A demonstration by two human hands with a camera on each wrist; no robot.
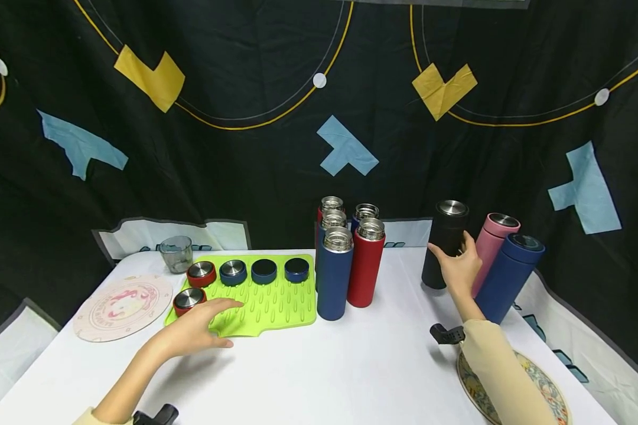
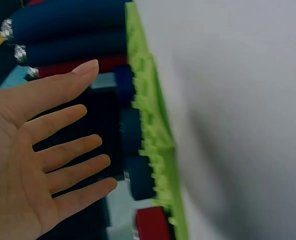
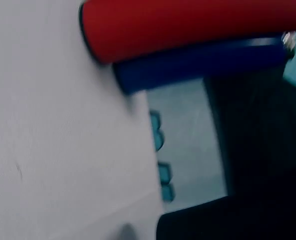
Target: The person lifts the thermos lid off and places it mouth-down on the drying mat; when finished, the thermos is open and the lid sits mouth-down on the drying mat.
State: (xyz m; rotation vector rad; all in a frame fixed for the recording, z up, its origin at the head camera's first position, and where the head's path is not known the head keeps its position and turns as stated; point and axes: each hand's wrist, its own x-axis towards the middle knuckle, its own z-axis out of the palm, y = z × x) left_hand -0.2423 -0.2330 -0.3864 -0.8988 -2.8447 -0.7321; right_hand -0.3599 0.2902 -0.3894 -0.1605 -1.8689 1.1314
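Observation:
My right hand [image 1: 459, 265] grips a tall black thermos bottle [image 1: 443, 248] with a steel-topped lid, thumb on its left side and fingers towards its right. In the right wrist view the dark bottle [image 3: 227, 220] fills the lower right, with a shadow on the cloth apart from its base; most of that hand is out of frame. My left hand [image 1: 194, 330] hovers with spread fingers over the front left of a green drying mat [image 1: 282, 301]. Its palm [image 2: 18, 165] shows in the left wrist view, holding nothing. Nearest it is a red lid [image 1: 189, 299].
Behind, a red lid [image 1: 201, 274] and several blue lids [image 1: 233, 272] line the mat. Uncapped blue bottles [image 1: 334, 283] and red bottles [image 1: 367, 265] stand mid-table. Right are capped pink [image 1: 497, 242] and blue [image 1: 513, 271] bottles. A glass [image 1: 176, 254], pink round mat [image 1: 122, 307] and patterned plate [image 1: 542, 378] lie around.

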